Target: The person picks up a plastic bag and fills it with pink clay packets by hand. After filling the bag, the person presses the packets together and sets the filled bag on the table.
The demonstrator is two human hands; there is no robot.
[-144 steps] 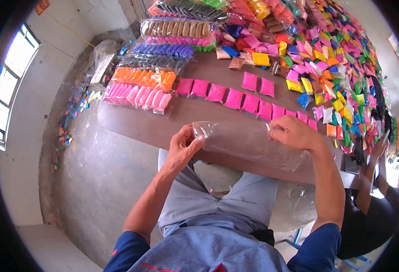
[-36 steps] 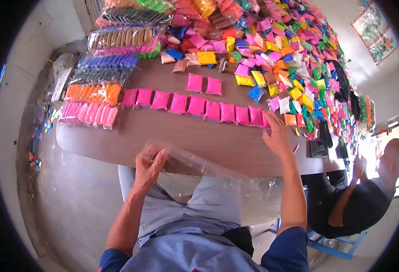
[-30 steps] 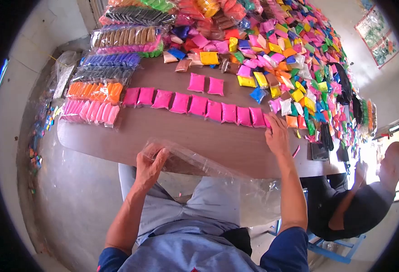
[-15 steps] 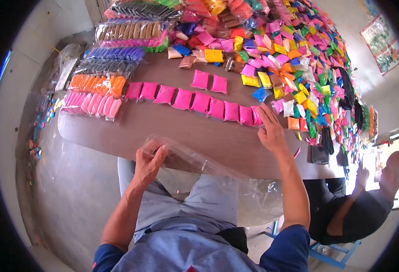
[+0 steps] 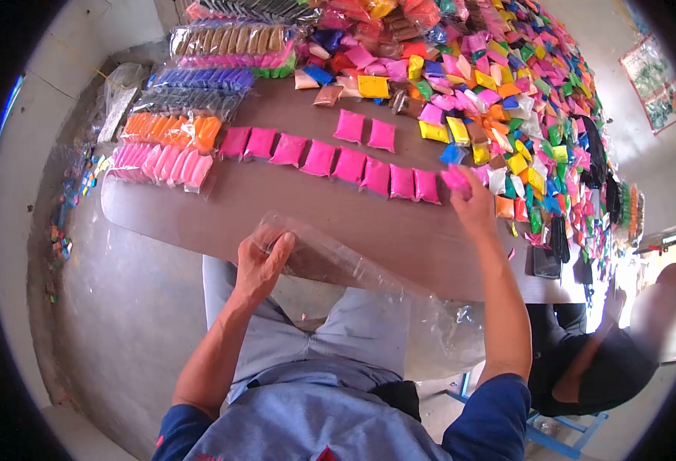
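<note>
My left hand grips one end of a long clear plastic bag near the table's front edge; the bag trails off to the right under my right forearm. Between the fingers of my right hand is a small bright pink packet, held at the right end of a row of matching pink packets. Two more pink packets lie behind that row.
Filled clear bags of pink, orange and other colours are stacked at the left. A large heap of mixed coloured packets covers the back and right of the brown table. Another person sits at the right.
My right hand has closed on the pink packet at the row's right end and drawn it slightly right, away from its neighbour. My left hand still grips the bag.
</note>
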